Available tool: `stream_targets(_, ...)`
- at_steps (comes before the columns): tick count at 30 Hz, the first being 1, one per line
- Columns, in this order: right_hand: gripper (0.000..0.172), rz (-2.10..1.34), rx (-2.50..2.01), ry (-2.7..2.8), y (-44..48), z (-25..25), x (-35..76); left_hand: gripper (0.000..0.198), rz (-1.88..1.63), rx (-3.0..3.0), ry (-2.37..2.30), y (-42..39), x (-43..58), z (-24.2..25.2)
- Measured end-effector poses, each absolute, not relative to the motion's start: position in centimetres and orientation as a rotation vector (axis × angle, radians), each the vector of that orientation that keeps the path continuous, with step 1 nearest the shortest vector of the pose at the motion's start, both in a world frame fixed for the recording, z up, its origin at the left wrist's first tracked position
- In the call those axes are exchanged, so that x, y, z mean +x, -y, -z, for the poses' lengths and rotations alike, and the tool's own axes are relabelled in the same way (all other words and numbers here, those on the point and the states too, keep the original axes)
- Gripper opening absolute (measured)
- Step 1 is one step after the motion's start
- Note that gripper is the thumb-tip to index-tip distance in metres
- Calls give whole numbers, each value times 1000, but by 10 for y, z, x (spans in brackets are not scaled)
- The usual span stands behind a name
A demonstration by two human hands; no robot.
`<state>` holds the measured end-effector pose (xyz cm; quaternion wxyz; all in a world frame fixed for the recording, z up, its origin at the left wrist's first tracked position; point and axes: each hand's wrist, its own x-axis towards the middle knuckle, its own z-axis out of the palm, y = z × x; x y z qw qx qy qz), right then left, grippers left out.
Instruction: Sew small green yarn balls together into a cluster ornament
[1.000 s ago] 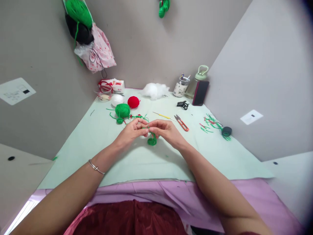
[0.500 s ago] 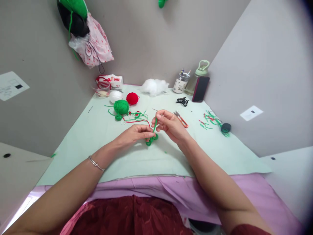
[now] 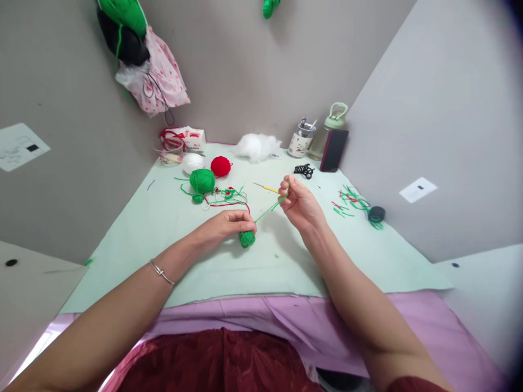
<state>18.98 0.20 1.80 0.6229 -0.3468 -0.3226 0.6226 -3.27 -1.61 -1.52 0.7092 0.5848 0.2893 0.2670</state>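
Observation:
Between the thumb and fingers of my left hand [image 3: 231,224] is a small green crocheted piece [image 3: 247,239], just above the mat. Two green yarn strands [image 3: 267,211] run up from it to my right hand [image 3: 300,201], whose fingertips are pinched on them. Just left of my right fingers, a crochet hook [image 3: 269,188] with a yellow handle and thin metal tip seems to lie on the mat. Its far end is hidden by the hand.
Green [image 3: 202,180], red [image 3: 221,166] and white yarn balls [image 3: 193,163] sit at back left. White stuffing [image 3: 257,147], a pen cup [image 3: 302,140], bottle [image 3: 321,139], phone [image 3: 334,151] and black claw clip [image 3: 304,171] stand or lie behind. Yarn scraps [image 3: 350,200] and black tape [image 3: 376,214] are right.
My right hand has moved right and up, drawing the green strands out from the piece. It now covers the orange scissors and uncovers the hook's yellow handle. The crocheted piece has turned.

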Motion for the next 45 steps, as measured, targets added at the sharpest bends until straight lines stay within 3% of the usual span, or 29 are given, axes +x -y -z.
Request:
stream_targets(6,27,-1394,-779,737,-3,-17,190,29,-631,1140,-554,19,-34,6)
stream_targets(10,31,-1385,-725,768,0,-22,191,49,-714,1122,-595,19,-38,1)
stream_targets(19,31,-1386,-672,907,9,-35,190,26,-936,1090,-679,14,-40,-5)
stream_targets(27,27,-1406,-741,991,15,-31,183,37,-974,1025,-603,12,-39,-2)
stream_targets(34,31,-1365,-799,1125,18,-24,175,33,-1049,989,-619,15,-37,-7)
stream_targets(38,21,-1390,-817,1159,20,-25,171,39,-1038,977,-568,15,-38,-6)
stream_targets(45,20,-1442,-850,1205,23,-23,170,35,-1033,982,-566,14,-39,-5)
